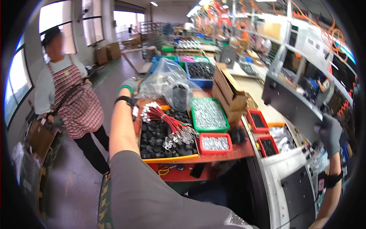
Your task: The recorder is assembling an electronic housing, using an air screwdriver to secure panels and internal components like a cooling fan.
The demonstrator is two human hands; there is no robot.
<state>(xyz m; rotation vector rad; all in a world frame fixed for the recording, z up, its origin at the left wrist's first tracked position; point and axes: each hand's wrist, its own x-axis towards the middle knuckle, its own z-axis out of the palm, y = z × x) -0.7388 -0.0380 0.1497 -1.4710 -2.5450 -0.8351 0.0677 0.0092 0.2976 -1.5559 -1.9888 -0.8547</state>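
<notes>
Two arms stretch out from me, a grey sleeve [152, 187] nearest at the lower edge. To the right, my gloved right grip [329, 133] is closed on the end of a dark flat panel [291, 99], which slants up leftward, raised clear of what lies below. In front of me, on a red bench [242, 150], an orange-edged tray [171, 159] holds black round caps [152, 147], with a bundle of red wires [164, 118] lying over them. Just right of it sit a small red tray [216, 152] of silvery pieces and, behind that, a green tray [213, 130] of silvery parts. Beyond the orange-edged tray, my gloved left grip [129, 86] is beside a clear plastic bag [164, 72]; I cannot tell whether its fingers hold anything. Open cardboard [225, 95] stands right of the green tray. Past the bag is a blue tray [202, 82] of black parts. Off to the left, a person in a checked apron [76, 114] stands near tall windows [55, 17].
</notes>
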